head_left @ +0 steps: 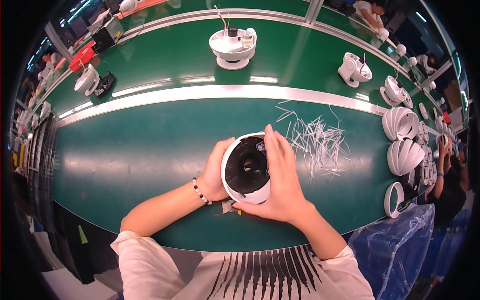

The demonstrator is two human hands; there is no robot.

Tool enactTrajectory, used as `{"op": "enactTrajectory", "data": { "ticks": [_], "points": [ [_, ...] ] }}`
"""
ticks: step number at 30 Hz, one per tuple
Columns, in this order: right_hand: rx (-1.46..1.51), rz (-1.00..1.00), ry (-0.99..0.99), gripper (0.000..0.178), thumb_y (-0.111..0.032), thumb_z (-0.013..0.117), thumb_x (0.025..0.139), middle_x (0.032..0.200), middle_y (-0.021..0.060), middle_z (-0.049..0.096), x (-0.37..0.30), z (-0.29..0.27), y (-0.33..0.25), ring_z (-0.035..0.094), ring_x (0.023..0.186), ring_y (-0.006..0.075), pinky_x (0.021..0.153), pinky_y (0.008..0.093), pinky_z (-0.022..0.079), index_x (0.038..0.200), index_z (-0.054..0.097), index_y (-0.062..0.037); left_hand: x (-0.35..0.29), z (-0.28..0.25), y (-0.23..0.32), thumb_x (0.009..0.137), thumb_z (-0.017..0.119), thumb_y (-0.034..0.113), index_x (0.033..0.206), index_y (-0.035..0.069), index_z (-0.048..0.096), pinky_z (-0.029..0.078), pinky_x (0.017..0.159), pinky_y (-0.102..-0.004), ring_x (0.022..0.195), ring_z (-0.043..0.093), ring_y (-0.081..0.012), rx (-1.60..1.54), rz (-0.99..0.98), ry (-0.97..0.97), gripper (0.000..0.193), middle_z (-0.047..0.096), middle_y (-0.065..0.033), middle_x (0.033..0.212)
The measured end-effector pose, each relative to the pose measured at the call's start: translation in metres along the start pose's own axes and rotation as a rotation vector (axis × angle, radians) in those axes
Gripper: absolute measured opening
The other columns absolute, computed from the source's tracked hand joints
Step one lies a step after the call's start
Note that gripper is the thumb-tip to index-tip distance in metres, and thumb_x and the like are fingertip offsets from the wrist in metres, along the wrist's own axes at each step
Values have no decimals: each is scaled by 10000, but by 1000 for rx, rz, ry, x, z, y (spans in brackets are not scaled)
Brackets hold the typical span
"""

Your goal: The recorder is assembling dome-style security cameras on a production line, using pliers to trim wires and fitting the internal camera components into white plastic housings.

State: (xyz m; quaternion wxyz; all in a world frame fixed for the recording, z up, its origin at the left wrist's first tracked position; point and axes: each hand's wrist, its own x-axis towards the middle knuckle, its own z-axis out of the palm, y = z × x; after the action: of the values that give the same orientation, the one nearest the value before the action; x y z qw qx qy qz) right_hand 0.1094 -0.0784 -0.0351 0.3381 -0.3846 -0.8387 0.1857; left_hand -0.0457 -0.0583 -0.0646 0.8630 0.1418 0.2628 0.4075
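Over the front middle of the green bench I hold a white round housing with a black inner part (245, 172) and a small blue piece inside its rim. My left hand (216, 172) is closed round its left side. On the right side, my right hand (280, 180) grips it, fingers over the rim and thumb low at the near edge. A small pale part with a yellow bit and thin wires (229, 207) lies on the bench just below the housing, partly hidden.
Loose thin white strips (320, 145) lie right of my hands. White ring-shaped shells (406, 156) stack at the right edge, above a clear plastic bag (395, 250). Beyond a metal rail (220, 92), white camera-like units (234, 47) stand on a green belt. Other people work farther off.
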Motion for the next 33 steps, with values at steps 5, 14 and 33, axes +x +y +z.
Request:
{"op": "enactTrajectory", "data": {
  "ticks": [5, 14, 33],
  "points": [
    [78, -10, -32, 1173, -295, 798, 425, 1330, 232, 182, 5, -5, 5, 240, 1174, 420, 934, 470, 244, 1308, 90, 16, -2, 8, 9, 812, 219, 601, 1174, 113, 447, 397, 876, -380, 1017, 486, -227, -74, -112, -86, 650, 487, -81, 1149],
    [83, -39, -123, 1136, -320, 794, 410, 1323, 194, 224, 8, -7, 2, 267, 1172, 394, 915, 457, 270, 1292, 150, -6, -4, -15, 13, 828, 339, 454, 1184, 53, 406, 421, 863, -359, 981, 512, -217, -15, -86, -284, 540, 493, -121, 1110],
    [-216, -56, -585, 888, -395, 744, 524, 1302, 237, 214, -31, -29, -25, 275, 1163, 410, 922, 491, 282, 1205, 342, 10, 68, -73, 169, 865, 293, 310, 1212, 16, 331, 359, 894, -513, 1092, 425, -324, 69, 622, 452, 456, 406, -188, 1203]
  ]
}}
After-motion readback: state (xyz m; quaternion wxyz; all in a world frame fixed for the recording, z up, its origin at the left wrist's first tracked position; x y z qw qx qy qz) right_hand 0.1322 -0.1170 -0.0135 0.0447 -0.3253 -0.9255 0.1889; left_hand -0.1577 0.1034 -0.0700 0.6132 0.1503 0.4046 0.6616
